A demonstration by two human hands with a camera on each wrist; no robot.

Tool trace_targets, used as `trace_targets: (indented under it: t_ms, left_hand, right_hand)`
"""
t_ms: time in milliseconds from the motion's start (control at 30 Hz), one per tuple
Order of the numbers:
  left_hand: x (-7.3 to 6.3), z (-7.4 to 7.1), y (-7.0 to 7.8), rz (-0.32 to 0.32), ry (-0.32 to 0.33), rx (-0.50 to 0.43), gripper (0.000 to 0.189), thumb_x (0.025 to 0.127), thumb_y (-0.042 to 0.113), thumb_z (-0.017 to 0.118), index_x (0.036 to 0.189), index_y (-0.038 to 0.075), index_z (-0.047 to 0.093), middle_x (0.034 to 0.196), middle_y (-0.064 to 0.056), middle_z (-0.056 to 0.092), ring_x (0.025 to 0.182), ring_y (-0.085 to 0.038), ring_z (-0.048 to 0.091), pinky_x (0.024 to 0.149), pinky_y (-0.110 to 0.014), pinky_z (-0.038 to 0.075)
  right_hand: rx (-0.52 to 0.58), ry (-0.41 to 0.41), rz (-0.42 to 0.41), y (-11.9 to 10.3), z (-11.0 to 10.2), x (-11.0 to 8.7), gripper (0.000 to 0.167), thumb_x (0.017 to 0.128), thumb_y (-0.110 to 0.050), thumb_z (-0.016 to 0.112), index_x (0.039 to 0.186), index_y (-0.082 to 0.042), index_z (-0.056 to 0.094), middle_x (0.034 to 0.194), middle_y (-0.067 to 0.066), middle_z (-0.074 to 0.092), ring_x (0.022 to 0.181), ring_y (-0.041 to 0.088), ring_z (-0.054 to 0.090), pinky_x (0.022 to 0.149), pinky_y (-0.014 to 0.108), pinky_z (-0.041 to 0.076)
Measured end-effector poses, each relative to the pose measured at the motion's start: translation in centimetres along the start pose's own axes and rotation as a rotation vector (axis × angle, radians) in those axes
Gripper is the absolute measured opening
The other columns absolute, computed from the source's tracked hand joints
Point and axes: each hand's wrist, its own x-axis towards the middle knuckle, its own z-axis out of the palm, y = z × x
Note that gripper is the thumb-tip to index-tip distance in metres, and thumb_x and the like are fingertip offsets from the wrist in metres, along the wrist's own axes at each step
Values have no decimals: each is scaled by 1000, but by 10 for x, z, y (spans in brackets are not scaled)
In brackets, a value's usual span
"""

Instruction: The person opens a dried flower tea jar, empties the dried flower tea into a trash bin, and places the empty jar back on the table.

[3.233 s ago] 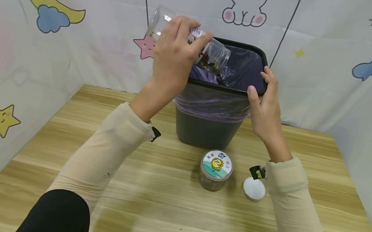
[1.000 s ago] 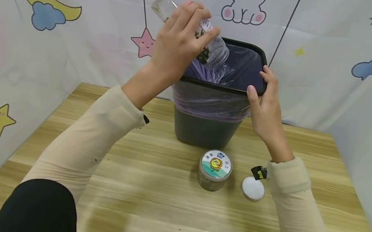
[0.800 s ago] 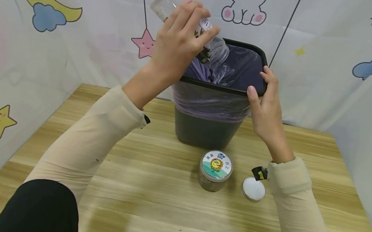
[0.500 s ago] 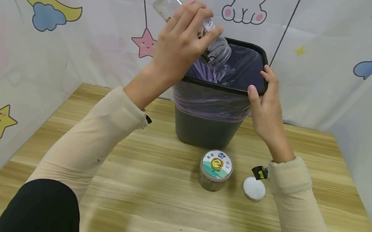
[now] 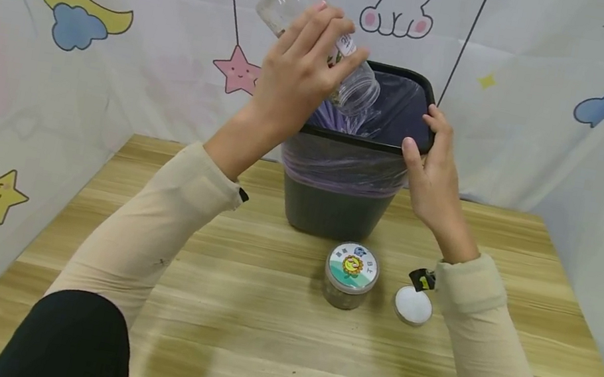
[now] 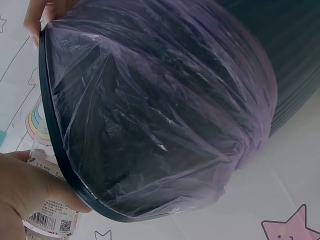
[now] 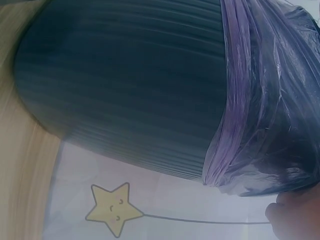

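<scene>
A: Item one, location?
B: Clear jar (image 5: 291,3), upper middle of the frame, tilted, base to the upper left, mouth down to the right over the bin (image 5: 334,211); a little brownish matter shows near its neck

A: Its holder?
B: Left hand (image 5: 302,67), fingers curled round the jar's middle, over the label (image 5: 347,44)

A: Handling notes?
B: Probably light, stiff and smooth, so apt to slip when tilted; plastic or glass, cannot tell, so best treated as fragile; best hold is the middle, where the label may add grip, with the mouth left free

A: Item two?
B: Bin, centre of the frame, upright on the bench (image 5: 249,348); walls look stiff, weight likely low; purple liner (image 5: 343,163), folded over the rim (image 5: 367,142), looks thin, soft and slippery, so the hard rim is the surer hold

A: Right hand (image 5: 434,175)?
B: At the rim's right corner, thumb on the near side, fingers round the right edge, pinching it

A: Remaining stock?
B: Squat tub (image 5: 351,271) with a sunflower on its top, just in front of the bin; white disc (image 5: 413,304) to its right, lying flat, apart from the tub
</scene>
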Motion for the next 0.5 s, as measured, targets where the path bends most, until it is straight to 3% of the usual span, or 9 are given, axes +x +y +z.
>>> trace_targets:
  t_ms: [233, 400, 500]
  left_hand:
    - [-2, 2, -1, 14, 19, 0, 49, 103, -9, 34, 115, 17, 74, 120, -12, 63, 120, -29, 54, 118, -31, 23]
    - [-1, 4, 0, 115, 51, 12, 46, 103, -8, 37, 114, 17, 74, 119, -12, 64, 118, -28, 56, 117, -32, 26]
    - [-2, 4, 2, 141, 47, 9, 45, 103, -8, 38, 114, 17, 74, 120, -12, 64, 119, -28, 56, 116, -33, 27]
  right_hand:
    - [3, -2, 0, 0, 0, 0, 84, 97, -65, 38, 152, -3, 26, 163, 0, 18, 147, 16, 19, 118, 44, 19]
    - [2, 0, -1, 0, 0, 0, 85, 97, -66, 38, 152, -3, 26, 163, 1, 18, 147, 16, 19, 118, 45, 19]
    - [3, 1, -6, 1, 0, 0, 85, 96, -66, 38, 152, -3, 26, 163, 1, 19, 147, 16, 20, 118, 44, 19]
